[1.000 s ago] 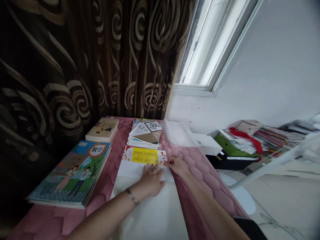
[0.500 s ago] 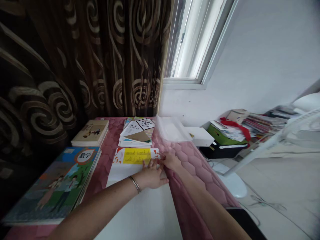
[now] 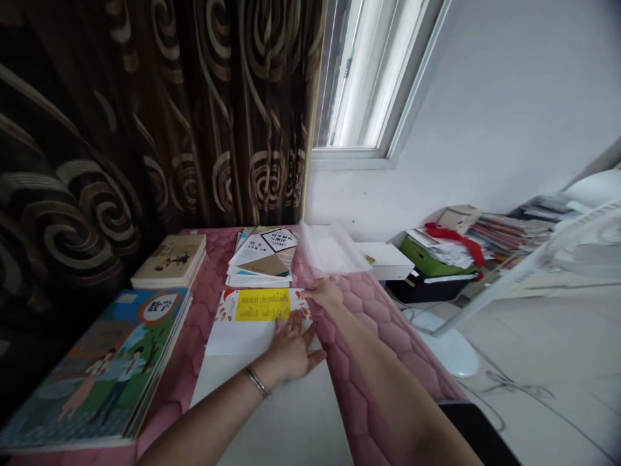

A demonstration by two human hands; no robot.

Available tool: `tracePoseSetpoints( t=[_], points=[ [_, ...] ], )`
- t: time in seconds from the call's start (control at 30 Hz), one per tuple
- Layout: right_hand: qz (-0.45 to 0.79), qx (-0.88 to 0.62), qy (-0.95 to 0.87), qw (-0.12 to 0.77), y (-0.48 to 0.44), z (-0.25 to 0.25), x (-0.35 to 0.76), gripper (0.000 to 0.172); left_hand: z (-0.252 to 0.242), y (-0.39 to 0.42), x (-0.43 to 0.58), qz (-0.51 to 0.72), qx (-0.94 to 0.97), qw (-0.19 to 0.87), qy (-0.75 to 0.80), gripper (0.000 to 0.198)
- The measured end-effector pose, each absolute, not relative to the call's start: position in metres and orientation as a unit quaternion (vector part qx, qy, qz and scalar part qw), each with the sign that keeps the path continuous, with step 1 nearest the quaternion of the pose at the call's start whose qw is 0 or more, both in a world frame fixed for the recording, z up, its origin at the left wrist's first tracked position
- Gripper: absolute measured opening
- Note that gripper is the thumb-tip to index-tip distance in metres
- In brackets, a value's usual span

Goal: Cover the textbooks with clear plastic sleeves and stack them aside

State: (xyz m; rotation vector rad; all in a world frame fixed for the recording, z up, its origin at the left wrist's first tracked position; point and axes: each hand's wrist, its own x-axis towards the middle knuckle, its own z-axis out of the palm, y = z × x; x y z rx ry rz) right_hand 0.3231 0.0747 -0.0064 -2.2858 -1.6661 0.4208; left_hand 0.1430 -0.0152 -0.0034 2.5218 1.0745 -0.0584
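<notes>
Steady printed sheet [image 3: 255,322], lying on desk [image 3: 383,330] just nearer than booklet stack [image 3: 262,262], with left hand [image 3: 294,355], spread across it. Guide far right corner with right hand [image 3: 325,294], touching there; whether pinching, unclear. Press evenly, avoiding skew.

A dark brown curtain [image 3: 194,116] with pale swirls hangs beside a light-framed window [image 3: 363,77], bright with light. The plain white wall [image 3: 509,97] runs rightward. A pink hexagon-patterned cover [image 3: 398,330] lies below; a white pedestal fan [image 3: 495,293] stands on pale floor tiles [image 3: 543,349].
</notes>
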Motion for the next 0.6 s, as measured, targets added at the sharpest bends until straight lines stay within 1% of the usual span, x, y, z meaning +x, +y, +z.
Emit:
tracePoseSetpoints(
  t=[0.1, 0.27, 0.4, 0.6],
  points=[
    [0.143, -0.803, -0.557, 0.156, 0.0797, -0.0059, 0.3217, 0.036, -0.0027, -0.0164, 0.1421, -0.013, 0.902, 0.194, 0.386, 0.077],
    [0.159, -0.816, -0.528, 0.174, 0.0815, -0.0079, 0.3197, 0.032, -0.0061, -0.0161, 0.1426, -0.01, 0.9, 0.192, 0.391, 0.078],
    [0.16, -0.816, -0.531, 0.164, 0.0844, -0.0098, 0.3177, 0.037, -0.006, -0.0166, 0.1426, -0.004, 0.9, 0.187, 0.394, 0.077],
    [0.182, -0.778, -0.577, 0.172, 0.0778, -0.0125, 0.3261, 0.033, -0.0028, -0.0176, 0.142, -0.012, 0.899, 0.194, 0.393, 0.079]
  ],
)
